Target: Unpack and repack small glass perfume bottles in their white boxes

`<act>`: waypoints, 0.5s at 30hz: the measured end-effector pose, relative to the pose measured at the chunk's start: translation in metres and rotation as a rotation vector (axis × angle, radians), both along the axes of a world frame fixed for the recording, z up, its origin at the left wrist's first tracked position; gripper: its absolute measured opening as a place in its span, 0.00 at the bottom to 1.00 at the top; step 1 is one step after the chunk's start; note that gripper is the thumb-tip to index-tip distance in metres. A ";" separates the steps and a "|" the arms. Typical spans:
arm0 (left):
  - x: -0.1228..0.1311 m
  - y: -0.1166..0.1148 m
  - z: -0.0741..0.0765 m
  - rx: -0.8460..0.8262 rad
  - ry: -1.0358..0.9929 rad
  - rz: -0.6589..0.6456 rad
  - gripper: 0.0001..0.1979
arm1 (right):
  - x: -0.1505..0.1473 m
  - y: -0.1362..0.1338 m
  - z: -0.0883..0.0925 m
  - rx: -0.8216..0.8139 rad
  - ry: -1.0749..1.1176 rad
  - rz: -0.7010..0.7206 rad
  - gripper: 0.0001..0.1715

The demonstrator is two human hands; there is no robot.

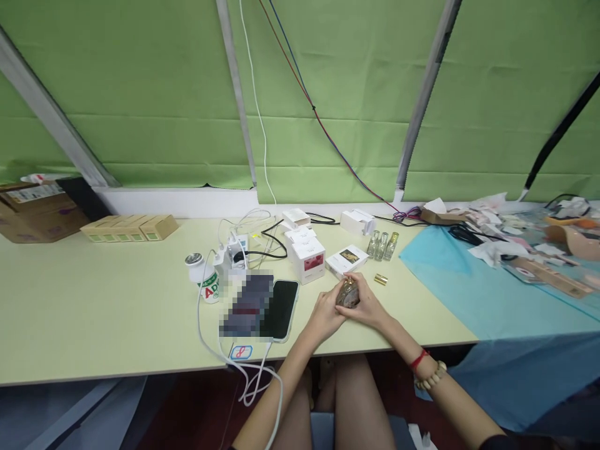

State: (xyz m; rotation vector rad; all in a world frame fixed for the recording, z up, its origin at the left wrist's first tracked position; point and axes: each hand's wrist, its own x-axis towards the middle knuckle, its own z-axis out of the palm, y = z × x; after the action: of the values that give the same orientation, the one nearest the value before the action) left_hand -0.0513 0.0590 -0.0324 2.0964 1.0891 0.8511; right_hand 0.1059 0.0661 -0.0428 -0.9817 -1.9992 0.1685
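Observation:
Both my hands meet over the front of the pale table [94,312], cupped around a small brown patterned bottle [347,294]. My left hand [325,315] wraps it from the left and below. From the right, my right hand [368,306] closes on it, fingers over its top. A small gold cap [380,279] lies just right of my hands. Behind them lies a flat white box with a dark picture [347,259], and three small glass bottles [382,245] stand further back.
A black phone [280,309] and a blurred item lie left of my hands, with white cables, a charger and a white drink bottle [204,277]. White boxes [304,250] stand behind. Cardboard boxes [131,227] sit far left. A blue cloth [492,294] with clutter covers the right.

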 end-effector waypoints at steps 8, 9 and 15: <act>0.007 -0.002 0.002 0.085 0.107 0.061 0.29 | 0.002 -0.003 0.007 -0.105 0.100 -0.015 0.24; 0.007 -0.002 0.001 0.086 0.100 0.066 0.29 | 0.002 -0.003 0.008 -0.121 0.129 -0.010 0.23; 0.008 -0.001 -0.001 0.134 0.141 0.120 0.28 | -0.006 0.001 0.008 -0.347 0.452 0.003 0.23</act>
State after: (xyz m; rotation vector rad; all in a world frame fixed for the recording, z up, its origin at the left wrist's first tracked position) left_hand -0.0435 0.0579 -0.0335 2.2489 1.2736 0.8648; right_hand 0.1003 0.0671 -0.0347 -1.0440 -1.5816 0.6947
